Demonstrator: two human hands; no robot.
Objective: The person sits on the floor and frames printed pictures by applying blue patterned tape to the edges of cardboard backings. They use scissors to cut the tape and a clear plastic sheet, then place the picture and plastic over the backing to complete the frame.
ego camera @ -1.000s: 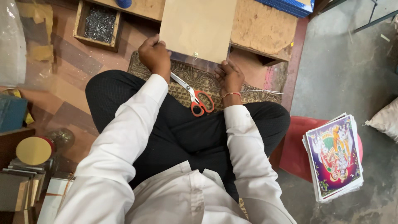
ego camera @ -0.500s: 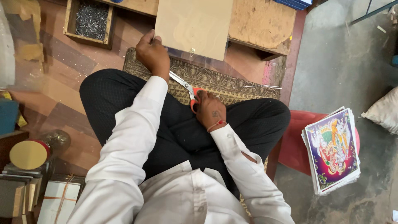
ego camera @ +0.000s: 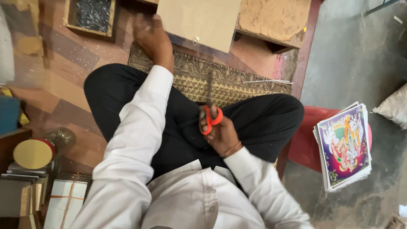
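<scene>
Your right hand [ego camera: 220, 133] grips the orange-handled scissors [ego camera: 210, 114] over your lap, fingers through the loops, blades pointing away from you and blurred. Your left hand [ego camera: 152, 38] is closed on the near left edge of the tan board [ego camera: 199, 19], which lies ahead of your knees beside a patterned mat [ego camera: 229, 82]. A tray of dark nails [ego camera: 91, 15] sits to the left; a stack of colourful prints [ego camera: 345, 144] rests on a red stool [ego camera: 303, 142] at your right.

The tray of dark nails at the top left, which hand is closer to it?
Left. The left hand rests just right of the tray of nails; the right hand holds scissors over the lap.
</scene>
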